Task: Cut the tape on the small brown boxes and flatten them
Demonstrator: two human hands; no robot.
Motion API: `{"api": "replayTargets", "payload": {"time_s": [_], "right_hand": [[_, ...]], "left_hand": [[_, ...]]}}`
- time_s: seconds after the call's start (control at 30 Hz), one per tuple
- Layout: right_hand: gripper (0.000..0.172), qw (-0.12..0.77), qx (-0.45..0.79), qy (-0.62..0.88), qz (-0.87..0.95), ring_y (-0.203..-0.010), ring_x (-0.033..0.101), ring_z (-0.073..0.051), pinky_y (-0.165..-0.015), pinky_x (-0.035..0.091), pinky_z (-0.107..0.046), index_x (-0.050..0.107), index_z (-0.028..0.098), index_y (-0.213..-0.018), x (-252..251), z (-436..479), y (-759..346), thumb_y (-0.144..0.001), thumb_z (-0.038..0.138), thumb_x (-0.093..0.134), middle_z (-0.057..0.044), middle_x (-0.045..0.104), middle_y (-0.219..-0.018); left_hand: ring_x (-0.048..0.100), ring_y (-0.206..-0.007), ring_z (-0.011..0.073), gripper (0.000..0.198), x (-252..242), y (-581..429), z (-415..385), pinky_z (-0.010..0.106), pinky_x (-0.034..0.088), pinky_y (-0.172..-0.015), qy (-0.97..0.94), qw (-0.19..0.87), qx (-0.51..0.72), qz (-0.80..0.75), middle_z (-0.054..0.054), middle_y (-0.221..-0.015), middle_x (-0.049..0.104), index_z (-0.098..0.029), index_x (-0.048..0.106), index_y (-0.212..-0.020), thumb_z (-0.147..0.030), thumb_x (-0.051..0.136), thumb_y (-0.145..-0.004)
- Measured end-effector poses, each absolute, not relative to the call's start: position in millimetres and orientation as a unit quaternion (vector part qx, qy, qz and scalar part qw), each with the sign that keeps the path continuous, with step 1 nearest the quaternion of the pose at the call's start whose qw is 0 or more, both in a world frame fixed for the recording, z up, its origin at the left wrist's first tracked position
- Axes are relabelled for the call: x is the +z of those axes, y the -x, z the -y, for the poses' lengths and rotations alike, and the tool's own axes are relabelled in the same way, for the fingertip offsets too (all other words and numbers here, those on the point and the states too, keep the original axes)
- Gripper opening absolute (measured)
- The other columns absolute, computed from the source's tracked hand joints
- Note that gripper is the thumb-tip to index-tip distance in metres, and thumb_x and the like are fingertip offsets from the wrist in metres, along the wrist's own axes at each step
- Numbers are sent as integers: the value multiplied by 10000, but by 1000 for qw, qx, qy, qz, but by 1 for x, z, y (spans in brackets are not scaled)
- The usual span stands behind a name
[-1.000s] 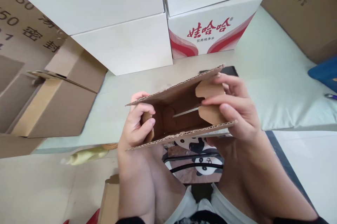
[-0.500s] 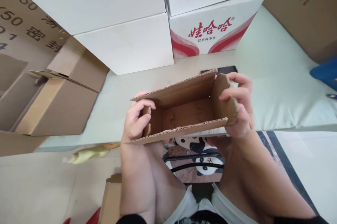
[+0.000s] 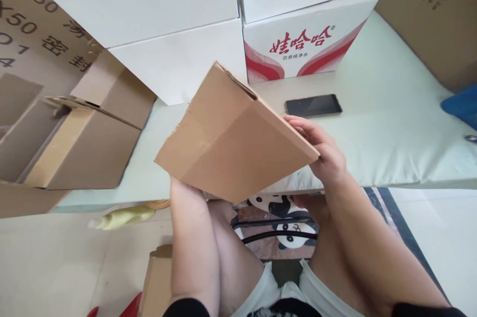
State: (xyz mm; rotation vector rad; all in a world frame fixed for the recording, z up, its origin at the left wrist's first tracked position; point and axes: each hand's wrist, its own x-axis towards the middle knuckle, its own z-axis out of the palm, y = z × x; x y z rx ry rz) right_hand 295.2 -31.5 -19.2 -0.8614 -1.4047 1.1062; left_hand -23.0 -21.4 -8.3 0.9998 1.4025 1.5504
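Note:
A small brown cardboard box (image 3: 231, 140) is held up in front of me, turned so its closed outer faces point at the camera. My right hand (image 3: 322, 153) grips its right edge, fingers laid along the top face and the corner resting in the palm. My left hand is hidden behind the box; only its wrist and forearm (image 3: 188, 217) show beneath it, so its fingers cannot be seen. A dark phone (image 3: 313, 106) lies face up on the pale green mat (image 3: 391, 123) just beyond my right hand.
White cartons (image 3: 175, 34) and a red-printed white carton (image 3: 305, 43) stand at the back. Open brown boxes (image 3: 70, 143) sit at the left, another large brown box (image 3: 436, 14) at the right. A blue object (image 3: 462, 106) lies at the right edge.
The box was open toward me with both hands at its end flaps; it has since been rotated so the closed outside faces me, which uncovers the phone and hides my left hand.

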Motion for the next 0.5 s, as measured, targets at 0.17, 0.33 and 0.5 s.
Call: {"api": "replayTargets", "payload": {"time_s": [0.17,0.33,0.5], "right_hand": [[454,482,493,351,633,-1474,536,-307,-1202,475,-538,677,357,-1294,-8,33,-302,-882,543,642,-13,615,-1539],[621,405,542,326,660,-1445,565,-320,-1085,566,-494,635,374,-1379,0,34,-313,-828,650,713,-31,527,-1623],[605,486,510,341,623,-1358,624,-301,-1071,556,-459,599,353,-1399,-7,36,-305,-908,705,581,-54,641,-1493]], "left_hand": [[683,-731,201,343,-2,5,40,401,542,-649,-294,467,628,-549,-57,-729,711,-255,615,-816,-589,692,-794],[721,-893,213,368,1,-16,61,401,566,-710,-261,476,656,-523,-89,-1044,792,-317,687,-1083,-617,558,-914],[611,-634,145,503,-8,1,39,377,516,-630,-300,453,642,-541,-67,-700,703,-234,590,-757,-711,530,-906]]}}
